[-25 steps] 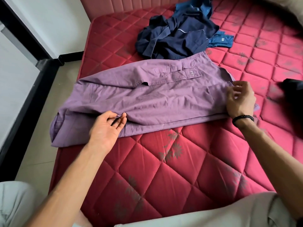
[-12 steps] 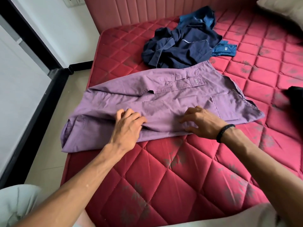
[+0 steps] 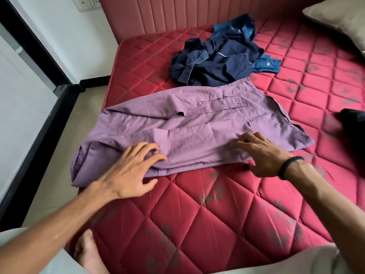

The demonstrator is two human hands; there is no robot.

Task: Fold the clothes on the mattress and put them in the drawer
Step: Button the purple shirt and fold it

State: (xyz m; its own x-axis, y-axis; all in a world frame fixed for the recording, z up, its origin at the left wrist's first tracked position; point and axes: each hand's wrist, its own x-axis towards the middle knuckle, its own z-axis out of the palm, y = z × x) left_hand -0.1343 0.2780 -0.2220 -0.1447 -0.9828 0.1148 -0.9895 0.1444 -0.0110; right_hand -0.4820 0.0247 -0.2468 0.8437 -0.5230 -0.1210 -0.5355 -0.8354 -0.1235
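A purple shirt (image 3: 197, 125) lies partly folded across the red quilted mattress (image 3: 217, 214), its left end hanging a little over the mattress edge. My left hand (image 3: 130, 171) rests on the shirt's near left part with fingers spread. My right hand (image 3: 260, 153), with a black band on the wrist, presses the near edge of the shirt further right, fingers spread too. Behind the shirt lies a crumpled heap of dark navy clothes (image 3: 215, 64) with a lighter blue garment (image 3: 266, 65) under it.
A padded red headboard (image 3: 177, 16) stands at the back. A beige pillow (image 3: 339, 18) lies at the far right corner and a black item (image 3: 353, 121) at the right edge. Tiled floor (image 3: 65, 155) and a dark-framed panel (image 3: 29, 107) run along the left. My bare foot (image 3: 88, 254) shows below.
My right hand let go of the shirt's right end and came left onto its near edge. My left hand turned over and now lies palm-down on the cloth.
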